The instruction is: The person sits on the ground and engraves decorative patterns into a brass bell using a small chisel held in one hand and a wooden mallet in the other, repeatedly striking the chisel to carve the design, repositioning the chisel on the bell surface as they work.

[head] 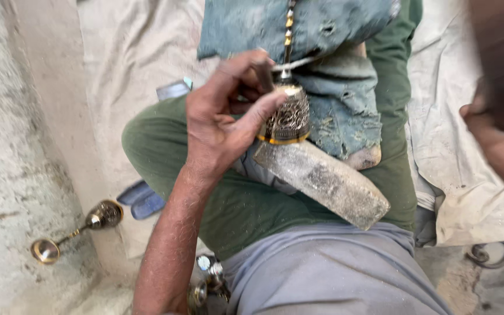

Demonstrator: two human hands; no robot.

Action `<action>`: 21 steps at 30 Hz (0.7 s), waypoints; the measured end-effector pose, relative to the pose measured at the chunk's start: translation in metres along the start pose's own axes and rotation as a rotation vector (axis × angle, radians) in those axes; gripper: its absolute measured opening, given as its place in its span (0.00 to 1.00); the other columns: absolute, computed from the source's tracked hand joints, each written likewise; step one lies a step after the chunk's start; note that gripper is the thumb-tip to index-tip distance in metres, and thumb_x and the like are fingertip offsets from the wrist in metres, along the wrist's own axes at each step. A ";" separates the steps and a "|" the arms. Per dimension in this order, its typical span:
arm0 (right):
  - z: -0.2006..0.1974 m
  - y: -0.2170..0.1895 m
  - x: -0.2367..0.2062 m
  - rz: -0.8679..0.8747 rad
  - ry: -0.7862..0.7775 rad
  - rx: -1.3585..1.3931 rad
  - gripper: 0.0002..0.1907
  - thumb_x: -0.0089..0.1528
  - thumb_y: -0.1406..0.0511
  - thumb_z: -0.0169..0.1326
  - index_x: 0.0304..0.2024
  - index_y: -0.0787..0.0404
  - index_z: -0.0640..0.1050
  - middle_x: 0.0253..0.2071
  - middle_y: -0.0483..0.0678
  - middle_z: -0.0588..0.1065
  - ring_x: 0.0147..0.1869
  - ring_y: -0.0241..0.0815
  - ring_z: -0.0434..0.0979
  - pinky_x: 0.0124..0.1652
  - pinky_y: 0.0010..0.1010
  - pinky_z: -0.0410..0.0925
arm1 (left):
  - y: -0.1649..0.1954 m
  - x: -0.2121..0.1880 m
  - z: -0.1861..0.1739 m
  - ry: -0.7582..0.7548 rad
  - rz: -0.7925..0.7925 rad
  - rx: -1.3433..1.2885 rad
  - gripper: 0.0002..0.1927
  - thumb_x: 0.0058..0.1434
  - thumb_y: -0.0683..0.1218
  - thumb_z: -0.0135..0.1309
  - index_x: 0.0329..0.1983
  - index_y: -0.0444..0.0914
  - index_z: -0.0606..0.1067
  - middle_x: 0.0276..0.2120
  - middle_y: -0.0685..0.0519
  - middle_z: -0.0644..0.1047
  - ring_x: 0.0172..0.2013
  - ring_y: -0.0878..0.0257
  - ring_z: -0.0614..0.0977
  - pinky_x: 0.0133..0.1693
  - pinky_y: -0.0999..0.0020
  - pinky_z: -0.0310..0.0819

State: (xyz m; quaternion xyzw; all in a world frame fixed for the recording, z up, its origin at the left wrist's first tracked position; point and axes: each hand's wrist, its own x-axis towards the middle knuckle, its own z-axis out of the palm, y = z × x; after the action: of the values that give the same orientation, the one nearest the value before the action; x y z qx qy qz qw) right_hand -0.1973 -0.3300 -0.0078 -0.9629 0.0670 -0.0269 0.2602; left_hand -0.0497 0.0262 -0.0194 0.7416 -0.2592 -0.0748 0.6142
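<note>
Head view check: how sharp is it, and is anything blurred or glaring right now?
Head view: soft, even daylight, no hard shadows; left hand and the filigree brass piece it grips are sharp; right hand at the frame edge is motion-blurred and dark; small glints on the brass goblet lying on the ground.

1. No packages, labels, signs or screens show anywhere in the head view.
2. Around the left hand point(220, 125) there is only bare metalwork, cloth and stone, none of it wrapped or tagged.
3. Near the blurred right hand point(497, 125) at the frame's edge, nothing printed or boxed shows either.
</note>
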 end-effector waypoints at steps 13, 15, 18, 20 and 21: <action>0.034 0.170 0.010 0.124 -0.242 -0.356 0.10 0.72 0.64 0.48 0.48 0.67 0.73 0.44 0.54 0.76 0.44 0.41 0.80 0.46 0.29 0.76 | -0.006 -0.011 0.023 0.124 0.014 0.099 0.24 0.70 0.41 0.66 0.66 0.41 0.71 0.38 0.56 0.79 0.41 0.73 0.83 0.46 0.77 0.89; 0.034 0.164 0.021 0.160 -0.247 -0.337 0.10 0.72 0.64 0.48 0.48 0.67 0.73 0.44 0.54 0.76 0.43 0.41 0.80 0.46 0.29 0.76 | 0.000 -0.007 0.025 0.134 -0.033 0.119 0.26 0.70 0.42 0.66 0.68 0.42 0.70 0.37 0.57 0.79 0.40 0.74 0.83 0.45 0.77 0.88; 0.034 0.156 0.035 0.174 -0.250 -0.330 0.10 0.72 0.64 0.48 0.47 0.67 0.73 0.44 0.54 0.76 0.43 0.41 0.80 0.46 0.29 0.76 | 0.006 -0.003 0.028 0.167 -0.107 0.118 0.27 0.67 0.43 0.67 0.67 0.43 0.71 0.36 0.58 0.79 0.37 0.74 0.82 0.42 0.77 0.87; 0.036 0.153 0.042 0.168 -0.254 -0.335 0.10 0.72 0.64 0.48 0.47 0.67 0.73 0.43 0.54 0.76 0.43 0.41 0.80 0.46 0.29 0.76 | 0.010 -0.005 0.030 0.169 -0.084 0.196 0.27 0.67 0.44 0.68 0.66 0.43 0.72 0.37 0.57 0.79 0.37 0.74 0.81 0.42 0.77 0.86; 0.037 0.153 0.045 0.166 -0.250 -0.333 0.10 0.72 0.64 0.48 0.47 0.67 0.73 0.43 0.54 0.76 0.43 0.41 0.80 0.45 0.29 0.76 | 0.011 -0.007 0.030 0.167 -0.078 0.188 0.26 0.68 0.44 0.68 0.66 0.43 0.72 0.37 0.57 0.79 0.38 0.74 0.82 0.43 0.77 0.86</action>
State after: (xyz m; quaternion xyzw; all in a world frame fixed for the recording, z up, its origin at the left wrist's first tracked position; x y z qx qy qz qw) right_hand -0.1675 -0.4487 -0.1159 -0.9795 0.1169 0.1259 0.1052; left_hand -0.0718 0.0016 -0.0173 0.8092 -0.1839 -0.0122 0.5579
